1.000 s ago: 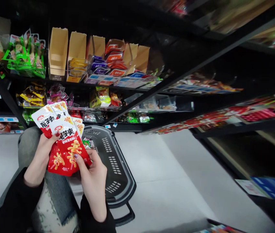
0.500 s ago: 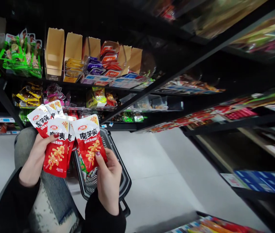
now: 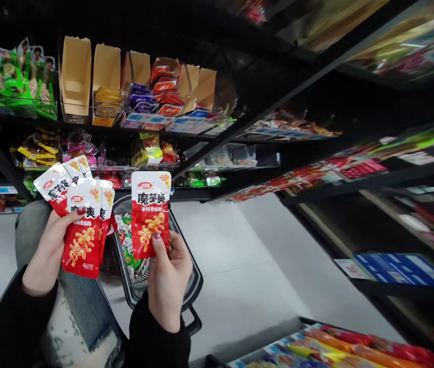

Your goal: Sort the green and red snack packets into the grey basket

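Several red-and-white snack packets (image 3: 82,232) are fanned out in my left hand (image 3: 48,250), its thumb pressed across the front one. A single snack packet (image 3: 151,214) of the same kind stands upright in my right hand (image 3: 170,276), pinched near its lower end between thumb and fingers. That packet is apart from the fan and hangs over a dark shopping basket (image 3: 196,278). Inside the basket lie green, white and red packets (image 3: 129,250), partly hidden by my right hand and its packet.
Dark shelves ahead hold cardboard boxes (image 3: 75,76) of small packets and green-wrapped snacks (image 3: 17,82). More shelving runs down the right, blurred. A low display of bright packages (image 3: 327,347) stands at the lower right. The pale floor (image 3: 232,266) shows beside the basket.
My right hand has drawn its packet away from the fan and turned it more upright, so a gap now shows between them. More of the basket's contents is visible.
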`<state>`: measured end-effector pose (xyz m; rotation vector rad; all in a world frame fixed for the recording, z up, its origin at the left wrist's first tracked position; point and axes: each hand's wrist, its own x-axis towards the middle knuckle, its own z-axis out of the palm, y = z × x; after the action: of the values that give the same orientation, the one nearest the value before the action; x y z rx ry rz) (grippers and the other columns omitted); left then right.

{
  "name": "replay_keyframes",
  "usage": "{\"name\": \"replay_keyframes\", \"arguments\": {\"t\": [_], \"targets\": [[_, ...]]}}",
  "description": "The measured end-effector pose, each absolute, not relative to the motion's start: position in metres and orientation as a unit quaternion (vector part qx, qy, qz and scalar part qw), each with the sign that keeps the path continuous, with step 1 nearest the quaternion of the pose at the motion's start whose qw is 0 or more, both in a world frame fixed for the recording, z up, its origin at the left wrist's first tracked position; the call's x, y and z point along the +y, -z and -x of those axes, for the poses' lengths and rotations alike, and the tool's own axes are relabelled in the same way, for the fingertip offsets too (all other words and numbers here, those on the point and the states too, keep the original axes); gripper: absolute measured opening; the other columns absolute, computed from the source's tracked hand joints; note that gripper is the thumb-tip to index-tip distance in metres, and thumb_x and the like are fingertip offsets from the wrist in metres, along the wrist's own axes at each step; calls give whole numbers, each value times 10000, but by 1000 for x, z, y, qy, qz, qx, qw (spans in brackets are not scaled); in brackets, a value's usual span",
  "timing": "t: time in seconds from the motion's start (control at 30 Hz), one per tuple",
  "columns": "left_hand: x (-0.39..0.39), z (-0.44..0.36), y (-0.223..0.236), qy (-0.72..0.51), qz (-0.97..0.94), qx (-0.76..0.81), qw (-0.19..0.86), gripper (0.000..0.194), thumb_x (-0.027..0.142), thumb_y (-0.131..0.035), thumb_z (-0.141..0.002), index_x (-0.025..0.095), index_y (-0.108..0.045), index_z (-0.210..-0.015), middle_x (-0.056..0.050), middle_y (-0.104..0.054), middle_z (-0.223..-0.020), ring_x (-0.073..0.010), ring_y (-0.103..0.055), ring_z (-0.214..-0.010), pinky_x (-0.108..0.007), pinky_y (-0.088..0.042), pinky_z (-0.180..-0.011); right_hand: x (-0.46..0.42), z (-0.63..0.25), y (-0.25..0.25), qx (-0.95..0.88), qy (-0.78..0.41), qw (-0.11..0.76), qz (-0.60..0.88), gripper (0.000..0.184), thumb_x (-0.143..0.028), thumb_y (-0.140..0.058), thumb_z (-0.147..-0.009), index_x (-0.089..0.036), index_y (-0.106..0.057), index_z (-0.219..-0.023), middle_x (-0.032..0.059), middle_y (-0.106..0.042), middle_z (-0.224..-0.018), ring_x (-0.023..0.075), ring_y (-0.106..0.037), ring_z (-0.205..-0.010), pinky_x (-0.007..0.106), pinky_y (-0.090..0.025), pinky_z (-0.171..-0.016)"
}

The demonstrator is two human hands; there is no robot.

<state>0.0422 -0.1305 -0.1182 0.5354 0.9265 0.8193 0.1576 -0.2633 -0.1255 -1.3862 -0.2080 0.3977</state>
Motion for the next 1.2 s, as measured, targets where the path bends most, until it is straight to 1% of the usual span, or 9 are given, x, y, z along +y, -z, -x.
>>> {"name": "replay_keyframes", "arguments": {"t": [0.33,0.43,0.5,0.57,0.63,0.7,0.8,0.9,1.2], "targets": [[-129,-43,117,-377,-255,431,779,530,79,-696,-584,224,-588,-1082,-15,-724,-865,-201,-692,-742,-318,-562,-765,-264,-162,127,-93,-181,758,620,202,-319,-671,-723,-198,-554,-834,-8,-624,-811,123,-559,-688,234,-450,-595],[-130,-43,116,-375,-252,428,782,479,71,-687,-586,219,-606,-1034,-10,-724,-847,-195,-691,-724,-317,-564,-761,-264,-164,124,-76,-240,789,560,187,-275,-667,-702,-201,-559,-835,-17,-604,-762,106,-534,-624,226,-424,-557],[-130,-43,115,-373,-252,427,784,452,73,-681,-592,217,-612,-1015,-12,-723,-854,-198,-691,-727,-325,-566,-757,-266,-167,123,-63,-328,807,486,162,-261,-651,-685,-196,-551,-795,-50,-510,-603,72,-427,-472,206,-359,-469],[-130,-43,114,-374,-253,426,784,437,77,-677,-595,214,-614,-1004,-16,-723,-863,-204,-691,-738,-333,-568,-756,-267,-169,123,-44,-417,815,401,134,-277,-617,-704,-195,-517,-739,-92,-328,-491,52,-243,-380,193,-279,-405],[-129,-43,115,-376,-256,425,782,423,77,-677,-589,211,-619,-985,-18,-723,-857,-210,-691,-744,-337,-568,-755,-268,-169,125,-18,-477,820,316,138,-274,-571,-759,-200,-466,-710,-112,-197,-476,53,-116,-379,174,-238,-387],[-128,-43,116,-377,-261,425,780,402,76,-677,-581,207,-626,-959,-17,-724,-845,-212,-691,-746,-337,-567,-758,-268,-168,126,11,-507,829,238,153,-237,-530,-812,-203,-424,-707,-120,-163,-469,55,-74,-384,150,-227,-386],[-128,-43,118,-378,-269,432,773,376,78,-672,-578,204,-632,-930,-13,-725,-837,-210,-691,-749,-332,-563,-767,-267,-166,129,41,-515,845,139,186,-197,-489,-854,-205,-389,-698,-128,-186,-439,49,-86,-367,136,-214,-381],[-129,-42,117,-379,-275,434,769,365,86,-673,-582,205,-635,-925,-11,-726,-831,-208,-691,-757,-327,-561,-770,-267,-166,130,48,-517,850,93,195,-192,-476,-868,-206,-383,-696,-128,-214,-425,46,-120,-355,141,-210,-381],[-130,-45,113,-376,-263,450,766,382,69,-672,-583,202,-628,-938,-15,-721,-802,-215,-691,-766,-324,-565,-768,-269,-178,131,64,-495,856,133,148,-184,-429,-892,-195,-397,-748,-117,-231,-465,52,-210,-364,150,-253,-391]]}}
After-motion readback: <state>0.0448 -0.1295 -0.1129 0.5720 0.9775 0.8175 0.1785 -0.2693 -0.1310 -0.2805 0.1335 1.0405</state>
